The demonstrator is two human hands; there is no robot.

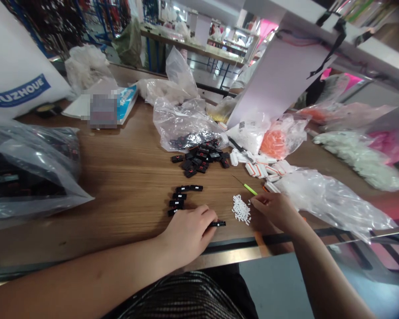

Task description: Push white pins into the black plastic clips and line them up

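Note:
My left hand [189, 232] is closed on a black connector block [219, 223], with its dotted end showing past the fingers. Beside that hand, several similar black connector blocks [179, 196] lie in a curved row, bearing small white dots. My right hand [274, 210] is at the right edge of a small pile of tiny white pegs [241, 209], its thumb and finger pinched at one white peg [249, 201]. Just beyond these fingers lies a thin pointed tool with a green handle [250, 189]; whether the hand touches it I cannot tell.
Black parts [202, 157] spill from a clear bag [186, 119] at the back. White pieces with orange stripes [257, 169] lie right of them, near an orange-filled bag [275, 139]. Clear bags flank the wooden table [119, 164]; a large bag of black parts [29, 168] is left.

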